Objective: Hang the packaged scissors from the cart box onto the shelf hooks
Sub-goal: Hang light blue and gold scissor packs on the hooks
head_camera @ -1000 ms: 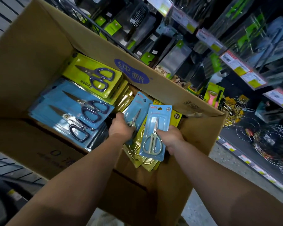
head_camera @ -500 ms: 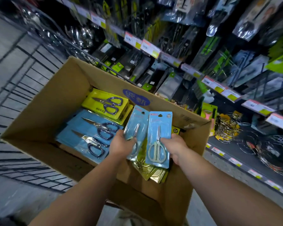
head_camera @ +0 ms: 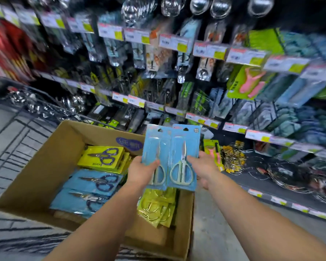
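Two blue-carded packs of silver scissors are held upright, side by side, above the cardboard box (head_camera: 45, 166). My left hand (head_camera: 141, 172) grips the left pack (head_camera: 154, 146) at its lower edge. The right pack (head_camera: 184, 147) is gripped by my right hand (head_camera: 203, 166) from its right side. Inside the box lie yellow packs (head_camera: 102, 157) and blue packs (head_camera: 94, 183) of dark-handled scissors, and gold packs (head_camera: 156, 206) at the near right. The shelf hooks (head_camera: 158, 95) ahead carry hanging kitchen tools and are blurred.
Price-tag rails (head_camera: 177, 42) run across the shelves in rows. A pink peeler pack (head_camera: 213, 149) and wire racks (head_camera: 233, 159) sit on the low shelf to the right. The cart's dark wire frame (head_camera: 17, 129) surrounds the box on the left.
Both hands have lifted the two blue packs up out of the box and brought them side by side. The view has tilted up toward the shelves.
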The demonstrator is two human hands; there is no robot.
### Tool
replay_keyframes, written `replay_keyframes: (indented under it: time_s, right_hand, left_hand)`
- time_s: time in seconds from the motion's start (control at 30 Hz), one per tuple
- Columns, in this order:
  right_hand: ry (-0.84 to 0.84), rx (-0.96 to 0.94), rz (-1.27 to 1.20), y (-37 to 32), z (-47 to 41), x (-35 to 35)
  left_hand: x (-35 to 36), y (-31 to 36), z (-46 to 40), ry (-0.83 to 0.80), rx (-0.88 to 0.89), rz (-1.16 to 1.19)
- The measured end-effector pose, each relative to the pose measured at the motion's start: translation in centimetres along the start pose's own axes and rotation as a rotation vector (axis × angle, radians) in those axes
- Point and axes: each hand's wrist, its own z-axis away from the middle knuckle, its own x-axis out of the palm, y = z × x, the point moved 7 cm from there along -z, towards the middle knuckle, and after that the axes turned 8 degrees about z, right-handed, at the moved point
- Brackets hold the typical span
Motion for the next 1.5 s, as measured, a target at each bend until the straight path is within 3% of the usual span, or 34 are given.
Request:
replay_keyframes:
  time_s: [0.17,0.53,0.77,1.1,1.5]
  right_hand:
    - [0.088,-0.034,-0.099,2.1,2.2,-8.5]
    - [0.31,-0.035,-0.273,16.3,10.1,-31.6]
    - [0.486,0.003,-0.404,22.9,16.1,-42.6]
    - [0.669,0.04,-0.5,28.8,19.2,-50.1]
    - [0.653,0.038,-0.527,25.9,13.4,-56.7]
  left_hand:
    - [6.8,2.1,4.7,-0.097,0.067,0.022]
    - [27.8,0.0,20.9,-0.483,0.086,-0.041]
    - [38.2,-1.3,29.6,-0.636,0.142,-0.136]
    - [46.6,-1.9,35.4,-0.763,0.19,-0.335]
    - [55.3,2.1,31.8,-0.824,0.189,-0.269]
